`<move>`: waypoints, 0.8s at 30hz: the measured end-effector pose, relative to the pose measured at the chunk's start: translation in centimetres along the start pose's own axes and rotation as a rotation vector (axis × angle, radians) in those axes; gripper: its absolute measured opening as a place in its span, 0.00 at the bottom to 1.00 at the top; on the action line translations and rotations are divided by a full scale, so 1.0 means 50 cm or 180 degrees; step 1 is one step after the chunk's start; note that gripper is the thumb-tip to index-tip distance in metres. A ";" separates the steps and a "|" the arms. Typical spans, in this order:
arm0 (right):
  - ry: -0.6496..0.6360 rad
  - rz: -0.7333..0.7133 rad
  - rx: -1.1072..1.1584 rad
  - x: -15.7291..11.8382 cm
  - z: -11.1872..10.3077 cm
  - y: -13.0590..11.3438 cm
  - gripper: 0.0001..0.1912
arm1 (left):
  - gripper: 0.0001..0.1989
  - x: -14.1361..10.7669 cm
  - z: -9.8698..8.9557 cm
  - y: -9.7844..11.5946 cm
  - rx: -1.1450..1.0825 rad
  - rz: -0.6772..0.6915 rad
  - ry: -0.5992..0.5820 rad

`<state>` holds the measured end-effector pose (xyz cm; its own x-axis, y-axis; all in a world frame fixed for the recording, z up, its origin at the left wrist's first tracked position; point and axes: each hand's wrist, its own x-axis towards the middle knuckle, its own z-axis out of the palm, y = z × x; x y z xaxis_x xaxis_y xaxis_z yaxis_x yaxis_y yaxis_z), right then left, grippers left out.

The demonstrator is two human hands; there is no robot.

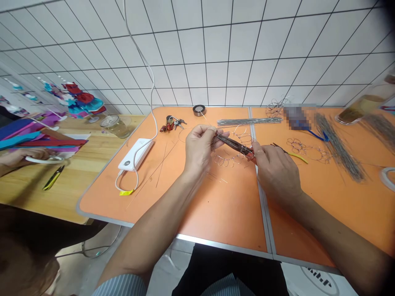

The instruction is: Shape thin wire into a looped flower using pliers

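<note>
My left hand (199, 150) pinches the narrow end of a slender dark hand tool (233, 144) above the orange folding table (222, 209). My right hand (274, 172) grips the tool's thicker end, though its jaws are too blurred to make out. Under and around the tool lies a round frame of looped thin wire (226, 161), partly hidden by my fingers. A yellow-handled tool (298, 156) lies just beyond my right hand, beside loose wire loops (296, 145).
The orange table holds a white power bank (135, 154) with its cable, keys (173, 123), a tape roll (199, 110) and bundles of straight wire (249, 121). On the wooden table at left, a co-worker's hand (24, 156) rests near colourful sheets (40, 139).
</note>
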<state>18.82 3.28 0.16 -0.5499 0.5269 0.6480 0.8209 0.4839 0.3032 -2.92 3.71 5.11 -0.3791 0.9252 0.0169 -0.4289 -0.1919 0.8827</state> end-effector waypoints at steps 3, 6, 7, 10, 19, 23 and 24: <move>0.0024 0.0022 -0.0057 0.001 0.001 -0.001 0.20 | 0.10 0.000 0.000 0.000 -0.0034 -0.0001 -0.0013; -0.0021 0.0063 0.0018 0.002 0.001 -0.004 0.19 | 0.10 0.002 -0.002 -0.002 -0.0077 0.0020 -0.0041; -0.0048 0.0078 0.0057 0.002 0.001 -0.005 0.19 | 0.10 0.003 -0.002 -0.003 -0.0087 0.0024 -0.0050; -0.0159 0.0147 0.0177 0.001 0.000 -0.007 0.20 | 0.09 0.004 -0.003 -0.003 -0.0094 0.0022 -0.0051; -0.0388 0.0187 0.0444 0.000 -0.003 -0.005 0.23 | 0.09 0.003 -0.001 -0.002 -0.0073 0.0019 -0.0055; -0.0452 0.0184 0.0508 -0.002 0.001 -0.003 0.24 | 0.10 0.004 -0.002 -0.004 -0.0037 0.0014 -0.0050; -0.0462 0.0183 0.0517 -0.003 0.002 -0.003 0.24 | 0.10 0.004 -0.003 -0.004 -0.0030 0.0016 -0.0057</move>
<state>18.78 3.19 -0.04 -0.5290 0.6461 0.5502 0.8224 0.5502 0.1446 -3.02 3.90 4.87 -0.3666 0.9299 0.0298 -0.4347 -0.1995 0.8782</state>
